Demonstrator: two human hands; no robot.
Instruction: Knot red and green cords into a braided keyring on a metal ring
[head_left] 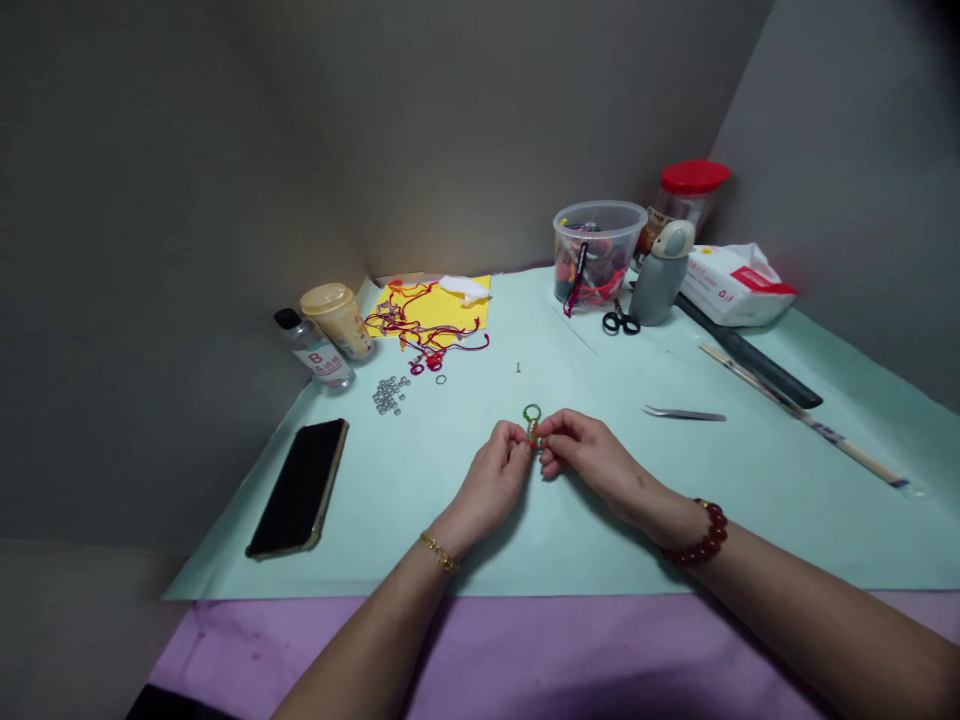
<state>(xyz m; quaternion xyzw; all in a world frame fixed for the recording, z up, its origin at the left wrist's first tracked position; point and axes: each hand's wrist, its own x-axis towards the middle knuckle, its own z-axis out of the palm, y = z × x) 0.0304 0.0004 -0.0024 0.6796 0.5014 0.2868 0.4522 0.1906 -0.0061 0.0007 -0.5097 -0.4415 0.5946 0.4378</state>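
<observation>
Your left grip (pixel 491 480) and right grip (pixel 585 460) are both closed, fingertips meeting on a small knotted cord piece (pixel 533 433) of red and green; its green loop (pixel 532 412) sticks out beyond your fingers, on the far side of the grip. The piece's long axis runs roughly straight away from you, loop farthest; it sits between your hands, about equally near each, and your fingers hide much of its lower end, so you can't tell exactly how it is held.

Just off the grip to your right lie steel tweezers (pixel 684 414) on the pale green paper covering the worktop (pixel 600 530); a small pin (pixel 517 367) lies beyond the grip. Farther out to your left are a small metal ring (pixel 441 379), a pile of metal rings (pixel 388 394), red and purple cords on yellow paper (pixel 427 320) and a black phone (pixel 298 488); farther out to your right are black-handled scissors (pixel 621 322), a clear plastic tub of cords (pixel 598 250) and a red-lidded jar (pixel 690 190).
</observation>
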